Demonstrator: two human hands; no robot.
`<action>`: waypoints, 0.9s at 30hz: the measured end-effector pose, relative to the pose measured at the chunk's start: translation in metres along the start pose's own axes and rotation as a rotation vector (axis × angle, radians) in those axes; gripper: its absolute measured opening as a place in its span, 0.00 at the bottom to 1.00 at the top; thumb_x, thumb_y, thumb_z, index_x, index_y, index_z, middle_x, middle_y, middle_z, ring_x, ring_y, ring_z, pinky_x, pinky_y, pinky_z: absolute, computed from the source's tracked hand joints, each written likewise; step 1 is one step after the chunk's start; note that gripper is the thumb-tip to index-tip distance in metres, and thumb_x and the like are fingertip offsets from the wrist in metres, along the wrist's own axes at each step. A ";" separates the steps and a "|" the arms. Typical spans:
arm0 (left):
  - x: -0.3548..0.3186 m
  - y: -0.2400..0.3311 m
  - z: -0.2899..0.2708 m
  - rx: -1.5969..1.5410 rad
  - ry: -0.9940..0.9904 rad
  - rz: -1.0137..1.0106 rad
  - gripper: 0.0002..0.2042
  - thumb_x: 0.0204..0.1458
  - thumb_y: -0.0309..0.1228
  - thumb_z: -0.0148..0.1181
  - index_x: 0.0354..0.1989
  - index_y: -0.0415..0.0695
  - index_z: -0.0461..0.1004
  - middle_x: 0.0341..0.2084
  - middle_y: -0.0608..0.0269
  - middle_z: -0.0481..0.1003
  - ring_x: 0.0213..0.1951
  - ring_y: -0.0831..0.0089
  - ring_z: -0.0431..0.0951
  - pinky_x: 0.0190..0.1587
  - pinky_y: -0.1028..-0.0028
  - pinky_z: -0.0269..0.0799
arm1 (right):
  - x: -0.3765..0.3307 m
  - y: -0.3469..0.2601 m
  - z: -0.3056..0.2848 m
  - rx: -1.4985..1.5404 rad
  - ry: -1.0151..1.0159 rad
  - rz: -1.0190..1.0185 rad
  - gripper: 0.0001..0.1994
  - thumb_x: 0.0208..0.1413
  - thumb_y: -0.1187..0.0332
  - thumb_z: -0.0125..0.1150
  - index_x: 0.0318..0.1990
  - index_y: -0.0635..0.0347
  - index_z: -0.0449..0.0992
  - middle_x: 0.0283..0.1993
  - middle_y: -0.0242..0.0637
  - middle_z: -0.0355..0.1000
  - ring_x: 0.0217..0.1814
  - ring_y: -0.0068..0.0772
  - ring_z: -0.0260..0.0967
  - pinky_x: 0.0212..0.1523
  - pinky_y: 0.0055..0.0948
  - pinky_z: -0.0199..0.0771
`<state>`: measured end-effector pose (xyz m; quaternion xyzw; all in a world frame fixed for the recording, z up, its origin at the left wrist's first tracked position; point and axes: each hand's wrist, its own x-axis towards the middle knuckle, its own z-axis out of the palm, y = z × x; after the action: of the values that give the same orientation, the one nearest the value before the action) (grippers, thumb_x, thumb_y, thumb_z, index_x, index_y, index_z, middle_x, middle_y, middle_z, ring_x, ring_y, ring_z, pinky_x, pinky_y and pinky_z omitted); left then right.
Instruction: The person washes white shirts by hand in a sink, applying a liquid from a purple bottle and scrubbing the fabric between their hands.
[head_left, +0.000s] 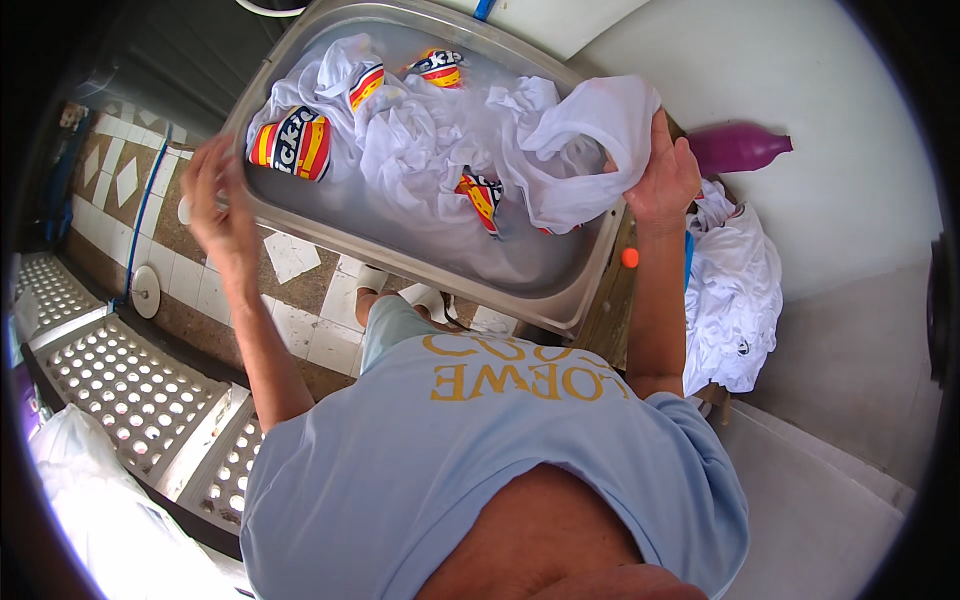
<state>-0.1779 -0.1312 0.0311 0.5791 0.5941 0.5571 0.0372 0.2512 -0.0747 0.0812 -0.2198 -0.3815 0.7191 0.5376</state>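
A metal basin (400,256) of cloudy water lies in front of me, holding wet white clothes (400,150) with bold red, yellow and black prints. At its right side my right hand (668,172) grips the edge of a white T-shirt (590,120), lifting a round opening of the fabric above the water. The rest of that garment hangs down into the basin; some fingertips are hidden behind the cloth. Beyond the basin's left rim, my left hand (215,205) is raised and blurred by motion, its fingers apart with nothing seen in them.
A purple bottle (738,148) lies on the right, near a pile of white clothes (735,300). A small orange cap (629,258) sits beside the basin's right rim. Perforated grey plastic panels (130,385) and a white plastic bag (105,500) are at the left, by a tiled floor (185,275).
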 end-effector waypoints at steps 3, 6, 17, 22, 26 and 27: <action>0.028 0.058 0.081 -0.568 -0.433 -0.027 0.28 0.50 0.33 0.59 0.60 0.47 0.59 0.57 0.60 0.64 0.53 0.66 0.68 0.53 0.67 0.63 | 0.026 0.000 0.034 -0.171 -0.139 0.049 0.33 0.52 0.59 0.51 0.63 0.66 0.52 0.60 0.42 0.60 0.61 0.37 0.58 0.61 0.33 0.56; 0.031 0.089 0.167 -1.055 -0.762 -0.204 0.25 0.53 0.36 0.56 0.59 0.43 0.60 0.51 0.58 0.69 0.49 0.70 0.70 0.51 0.71 0.65 | 0.050 0.006 0.039 -0.434 -0.154 0.158 0.28 0.52 0.65 0.55 0.59 0.66 0.59 0.53 0.38 0.66 0.52 0.26 0.65 0.53 0.25 0.63; 0.009 0.010 0.312 -0.030 -0.838 0.145 0.19 0.52 0.48 0.53 0.36 0.41 0.73 0.32 0.50 0.76 0.34 0.53 0.75 0.38 0.62 0.70 | 0.034 0.098 -0.095 -1.534 0.523 0.259 0.16 0.49 0.58 0.59 0.41 0.59 0.74 0.31 0.44 0.74 0.32 0.40 0.73 0.35 0.38 0.70; -0.004 0.018 0.313 0.270 -0.996 0.192 0.21 0.52 0.51 0.50 0.37 0.42 0.72 0.33 0.50 0.76 0.38 0.51 0.75 0.40 0.55 0.68 | 0.036 0.133 -0.083 -1.709 0.803 0.206 0.17 0.51 0.55 0.55 0.38 0.60 0.71 0.33 0.51 0.73 0.38 0.57 0.70 0.39 0.47 0.68; -0.027 -0.023 0.335 0.353 -0.984 0.326 0.18 0.52 0.46 0.50 0.40 0.44 0.71 0.35 0.49 0.75 0.41 0.49 0.74 0.44 0.54 0.67 | 0.037 0.158 -0.102 -1.725 0.841 0.227 0.17 0.51 0.56 0.54 0.39 0.61 0.70 0.34 0.51 0.73 0.38 0.57 0.70 0.39 0.48 0.68; -0.037 -0.041 0.343 0.359 -0.974 0.372 0.17 0.52 0.45 0.50 0.41 0.45 0.71 0.36 0.48 0.75 0.42 0.49 0.73 0.45 0.54 0.66 | 0.038 0.162 -0.105 -1.723 0.832 0.288 0.17 0.51 0.56 0.54 0.39 0.61 0.70 0.34 0.51 0.73 0.37 0.57 0.70 0.39 0.48 0.68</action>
<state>0.0445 0.0661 -0.1496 0.8623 0.4815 0.1120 0.1095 0.2170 -0.0274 -0.1065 -0.8203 -0.5265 0.1161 0.1909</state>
